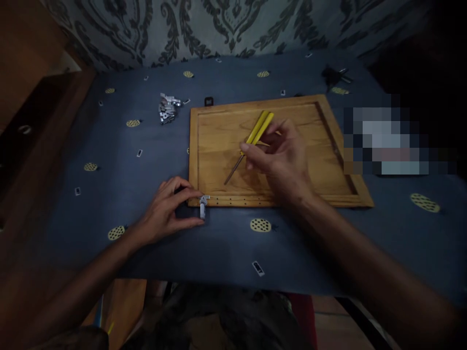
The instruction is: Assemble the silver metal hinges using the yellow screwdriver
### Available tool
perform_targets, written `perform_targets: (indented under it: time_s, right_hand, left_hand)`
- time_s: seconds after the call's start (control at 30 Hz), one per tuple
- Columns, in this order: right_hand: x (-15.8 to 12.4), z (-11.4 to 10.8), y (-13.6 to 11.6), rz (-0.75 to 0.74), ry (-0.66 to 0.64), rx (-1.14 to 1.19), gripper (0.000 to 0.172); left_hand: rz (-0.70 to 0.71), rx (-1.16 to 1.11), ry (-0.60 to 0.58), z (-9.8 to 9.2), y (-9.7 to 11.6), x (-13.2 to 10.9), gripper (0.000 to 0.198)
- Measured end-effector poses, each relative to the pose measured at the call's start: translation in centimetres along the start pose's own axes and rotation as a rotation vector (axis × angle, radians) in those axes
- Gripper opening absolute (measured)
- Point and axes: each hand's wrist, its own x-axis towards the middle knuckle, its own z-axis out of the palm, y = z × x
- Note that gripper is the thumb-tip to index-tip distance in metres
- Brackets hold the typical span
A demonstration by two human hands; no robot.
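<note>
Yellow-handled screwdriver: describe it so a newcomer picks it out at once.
Find the framed wooden panel on the blue cloth. Over the panel, the right hand holds the screwdriver, shaft slanting to lower left. Its yellow handle sets it apart from the silvery fitting at the left hand.

left arm (pixel 100 273) slants in from eight o'clock, left hand (pixel 164 209) pinching toward three; right arm (pixel 365 253) slants from four, right hand (pixel 279 153) curled in a grip, thumb aimed at ten.
</note>
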Motion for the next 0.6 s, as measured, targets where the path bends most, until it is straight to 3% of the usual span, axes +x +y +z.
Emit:
perform_targets:
  time_s: [0.1, 0.27, 0.4, 0.6]
  right_hand:
    - [-1.6, 0.0, -2.1, 0.026, 0.009, 0.053, 0.049]
    - [-4.1, 2.1, -4.4, -0.001, -0.027, 0.035, 0.032]
    - [-5.6, 3.6, -4.3, -0.062, -0.038, 0.089, 0.023]
    - [-6.1, 3.9, -3.6, -0.050, -0.063, 0.086, 0.020]
  left_hand:
    - [0.010, -0.005, 0.000, 0.1, -0.2, 0.0, 0.044]
    - [0.042, 0.021, 0.030, 0.2, -0.3, 0.1, 0.047]
    - [0.055, 0.036, 0.014, 0.1, -0.2, 0.3, 0.048]
    - [0.043, 0.024, 0.009, 0.0, 0.1, 0.4, 0.048]
